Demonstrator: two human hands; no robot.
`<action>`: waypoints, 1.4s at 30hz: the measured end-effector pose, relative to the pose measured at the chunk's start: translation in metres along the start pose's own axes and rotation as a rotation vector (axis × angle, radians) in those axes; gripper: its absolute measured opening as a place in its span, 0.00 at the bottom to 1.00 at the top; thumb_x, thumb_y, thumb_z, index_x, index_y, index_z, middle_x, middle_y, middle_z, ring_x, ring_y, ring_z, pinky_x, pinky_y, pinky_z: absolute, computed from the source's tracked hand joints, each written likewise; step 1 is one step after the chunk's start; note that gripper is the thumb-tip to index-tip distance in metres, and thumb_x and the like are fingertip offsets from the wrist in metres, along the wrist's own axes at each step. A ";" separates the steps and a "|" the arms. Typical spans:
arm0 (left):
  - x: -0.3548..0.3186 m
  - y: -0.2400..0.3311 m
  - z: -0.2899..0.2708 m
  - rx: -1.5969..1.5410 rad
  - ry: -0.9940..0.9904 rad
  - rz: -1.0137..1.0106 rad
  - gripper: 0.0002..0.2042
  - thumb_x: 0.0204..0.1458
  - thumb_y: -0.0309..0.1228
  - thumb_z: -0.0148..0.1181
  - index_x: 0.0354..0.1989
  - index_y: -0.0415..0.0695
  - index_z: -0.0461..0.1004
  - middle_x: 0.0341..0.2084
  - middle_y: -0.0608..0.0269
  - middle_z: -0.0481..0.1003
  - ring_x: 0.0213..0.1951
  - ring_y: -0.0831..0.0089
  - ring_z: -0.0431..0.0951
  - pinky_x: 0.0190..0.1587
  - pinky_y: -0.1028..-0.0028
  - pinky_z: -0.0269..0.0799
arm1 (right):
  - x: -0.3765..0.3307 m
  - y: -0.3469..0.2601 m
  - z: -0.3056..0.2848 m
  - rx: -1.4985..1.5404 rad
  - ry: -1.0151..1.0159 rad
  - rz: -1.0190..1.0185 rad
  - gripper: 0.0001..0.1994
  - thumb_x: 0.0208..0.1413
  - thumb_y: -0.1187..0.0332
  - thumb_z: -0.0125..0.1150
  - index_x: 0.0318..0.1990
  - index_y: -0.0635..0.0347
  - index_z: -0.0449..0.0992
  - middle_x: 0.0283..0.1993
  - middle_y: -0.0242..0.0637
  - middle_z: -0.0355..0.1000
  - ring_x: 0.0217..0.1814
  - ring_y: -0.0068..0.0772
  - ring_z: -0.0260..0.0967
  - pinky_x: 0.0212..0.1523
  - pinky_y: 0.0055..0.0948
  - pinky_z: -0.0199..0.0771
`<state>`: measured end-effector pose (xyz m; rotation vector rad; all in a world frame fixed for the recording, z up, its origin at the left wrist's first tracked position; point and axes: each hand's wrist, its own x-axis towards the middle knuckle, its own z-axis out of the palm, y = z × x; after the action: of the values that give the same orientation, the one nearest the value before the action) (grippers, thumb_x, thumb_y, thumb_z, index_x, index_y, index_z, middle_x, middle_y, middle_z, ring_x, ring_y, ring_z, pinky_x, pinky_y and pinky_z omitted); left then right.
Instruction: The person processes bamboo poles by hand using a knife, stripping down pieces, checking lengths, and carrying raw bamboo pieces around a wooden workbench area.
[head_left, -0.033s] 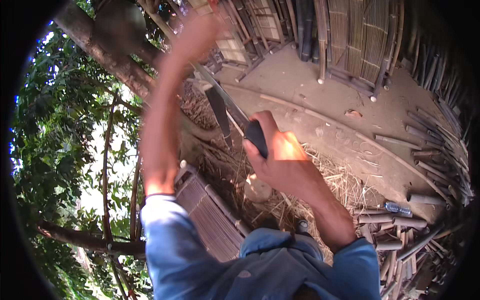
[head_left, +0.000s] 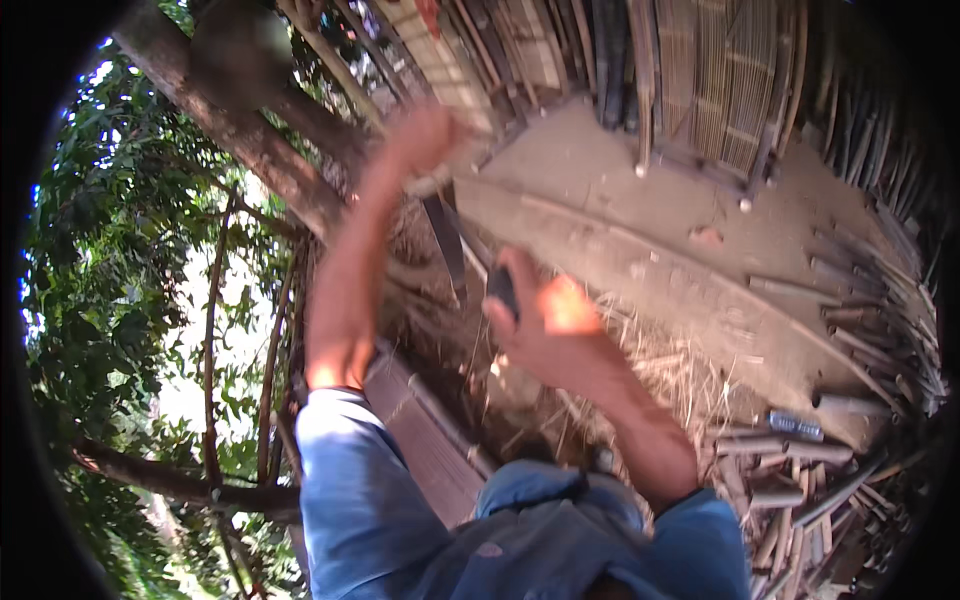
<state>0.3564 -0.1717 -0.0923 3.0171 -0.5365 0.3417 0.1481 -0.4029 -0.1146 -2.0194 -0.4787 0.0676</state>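
My right hand (head_left: 550, 325) is closed round the black handle (head_left: 502, 290) of a tool with a long, straight metal blade (head_left: 474, 238), which looks like a handsaw. The blade slants up and left from the grip, toward my other hand. My left hand (head_left: 428, 138) is raised farther away, at the end of an outstretched arm. Motion smears its fingers, so their hold is unclear. Behind it a bamboo pole (head_left: 345, 65) slopes down from the upper left. A dark, wedge-shaped piece (head_left: 446, 245) hangs beside the blade; what it belongs to cannot be made out.
A slatted bamboo bench (head_left: 425, 440) stands below my left arm, beside a tree trunk (head_left: 250, 145). Straw and shavings (head_left: 670, 375) litter the ground. Cut bamboo pieces (head_left: 790, 480) and a plastic bottle (head_left: 796, 426) lie right; bamboo panels (head_left: 720, 80) stand at the back.
My left hand has come lower and slightly right, nearer to me. The right hand has shifted a little down and left with the tool, keeping its grip.
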 end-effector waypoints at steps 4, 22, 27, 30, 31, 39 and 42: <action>-0.044 -0.024 0.116 -0.624 0.088 0.328 0.17 0.61 0.40 0.62 0.40 0.33 0.80 0.34 0.50 0.78 0.36 0.62 0.79 0.41 0.62 0.77 | 0.021 0.142 0.097 -0.246 0.003 -0.101 0.23 0.62 0.60 0.59 0.59 0.61 0.63 0.37 0.64 0.74 0.42 0.67 0.76 0.42 0.55 0.76; -0.101 -0.011 -0.047 -0.668 0.777 0.106 0.09 0.51 0.28 0.75 0.34 0.36 0.82 0.26 0.67 0.77 0.29 0.83 0.73 0.31 0.77 0.69 | 0.136 0.090 0.117 0.043 -0.135 -0.140 0.16 0.51 0.68 0.61 0.48 0.61 0.71 0.30 0.41 0.72 0.32 0.38 0.71 0.34 0.37 0.73; -0.086 -0.019 -0.046 -0.749 0.887 0.142 0.08 0.53 0.29 0.74 0.32 0.38 0.83 0.21 0.71 0.76 0.25 0.85 0.70 0.28 0.79 0.65 | 0.153 0.058 0.109 -0.026 -0.179 0.050 0.19 0.54 0.68 0.61 0.53 0.60 0.68 0.32 0.47 0.75 0.34 0.46 0.76 0.38 0.42 0.75; -0.076 -0.021 -0.045 -0.680 0.952 0.092 0.08 0.53 0.30 0.75 0.31 0.38 0.84 0.19 0.75 0.75 0.23 0.86 0.68 0.28 0.80 0.64 | 0.165 0.051 0.107 -0.253 -0.171 0.131 0.21 0.56 0.68 0.61 0.57 0.59 0.66 0.33 0.48 0.76 0.35 0.49 0.77 0.38 0.44 0.76; -0.073 -0.024 -0.043 -0.648 1.013 0.102 0.09 0.52 0.31 0.76 0.30 0.38 0.84 0.19 0.75 0.76 0.22 0.86 0.68 0.27 0.80 0.64 | 0.166 0.050 0.108 -0.223 -0.162 0.111 0.21 0.56 0.67 0.62 0.56 0.59 0.67 0.33 0.48 0.76 0.35 0.48 0.77 0.39 0.43 0.76; -0.075 -0.053 -0.043 -0.633 1.074 0.114 0.09 0.51 0.30 0.77 0.29 0.36 0.84 0.22 0.69 0.80 0.26 0.84 0.75 0.29 0.80 0.69 | 0.183 0.056 0.134 0.106 -0.066 -0.333 0.19 0.52 0.65 0.69 0.49 0.62 0.74 0.35 0.45 0.74 0.36 0.41 0.74 0.41 0.37 0.75; -0.078 -0.074 -0.040 -0.495 1.183 0.130 0.09 0.52 0.28 0.76 0.28 0.36 0.82 0.22 0.68 0.80 0.25 0.84 0.76 0.29 0.80 0.70 | 0.182 0.053 0.155 0.261 -0.110 -0.194 0.20 0.53 0.64 0.69 0.49 0.64 0.73 0.37 0.45 0.74 0.39 0.40 0.74 0.44 0.38 0.75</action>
<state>0.3023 -0.0723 -0.0729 1.8328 -0.5414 1.5363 0.2936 -0.2287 -0.2069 -1.7118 -0.6969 0.1164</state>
